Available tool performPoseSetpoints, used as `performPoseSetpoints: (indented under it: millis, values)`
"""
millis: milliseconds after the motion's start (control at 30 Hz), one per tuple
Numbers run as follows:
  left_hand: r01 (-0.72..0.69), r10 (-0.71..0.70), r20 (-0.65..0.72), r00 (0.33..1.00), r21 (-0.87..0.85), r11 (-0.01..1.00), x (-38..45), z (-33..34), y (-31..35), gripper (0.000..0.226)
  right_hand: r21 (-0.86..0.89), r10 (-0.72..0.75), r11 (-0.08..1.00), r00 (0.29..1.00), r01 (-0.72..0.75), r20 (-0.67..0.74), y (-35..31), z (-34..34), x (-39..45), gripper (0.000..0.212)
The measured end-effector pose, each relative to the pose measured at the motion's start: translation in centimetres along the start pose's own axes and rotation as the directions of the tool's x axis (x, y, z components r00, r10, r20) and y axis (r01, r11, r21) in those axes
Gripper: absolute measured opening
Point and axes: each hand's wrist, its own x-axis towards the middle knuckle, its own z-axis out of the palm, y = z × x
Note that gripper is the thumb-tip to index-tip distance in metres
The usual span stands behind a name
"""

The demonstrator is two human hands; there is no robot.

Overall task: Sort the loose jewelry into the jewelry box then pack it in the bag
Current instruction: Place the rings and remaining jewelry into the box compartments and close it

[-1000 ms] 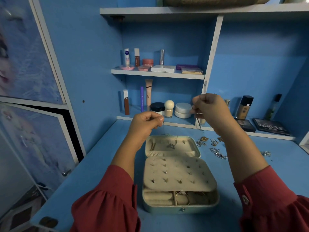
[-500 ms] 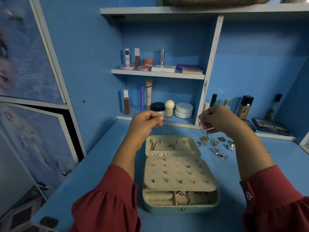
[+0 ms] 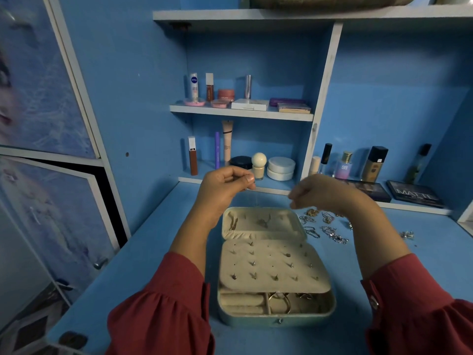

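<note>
- Several pieces already sit in the jewelry box, which lies open on the blue table at lower centre of the frame, so the sorting looks partly done.
- The padded panel across the box carries a scatter of small studs, with many of its holes unfilled.
- The raised lid behind the panel shows a few hanging pieces, one gold-toned at its left end.
- Below the panel, the front compartment holds ring rolls on the left and what looks like a ring and a few more small pieces to the right of a divider.
- A loose pile of jewelry, chains and small ornaments, lies on the table just right of the lid, and one more piece lies apart towards the right edge; these remain to be sorted.
- The left hand, above the lid, pinches a thin chain that hangs faintly towards the box.
- The right hand is blurred, fingers curled downward above the pile; whether its grip holds anything cannot be told.
- No bag can be identified with certainty, so the packing step appears not yet begun, and the box is not yet closed.
</note>
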Motion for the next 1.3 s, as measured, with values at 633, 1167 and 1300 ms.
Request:
performPoseSetpoints:
  millis: [633, 1167, 1300]
  values:
    - [-0.016, 0.017, -0.011, 1.0, 0.012, 1.0, 0.4, 0.0, -0.7, 0.01, 0.744, -0.036, 0.574, 0.919, 0.34, -0.393, -4.4, 0.3, -1.1, 0.012]
    - [0.004, -0.004, 0.053, 0.999, 0.007, 1.0, 0.2, 0.4, -0.5, 0.007, 0.233, -0.17, 0.952, 0.977, 0.197, -0.133, -4.0, 2.5, 0.1, 0.04]
    - [-0.025, 0.026, 0.056, 0.998, -0.01, 1.0, 0.2, 0.2, -0.6, 0.01, 0.373, -0.205, 0.884, 0.95, 0.283, -0.236, -4.6, 3.6, 0.3, 0.013]
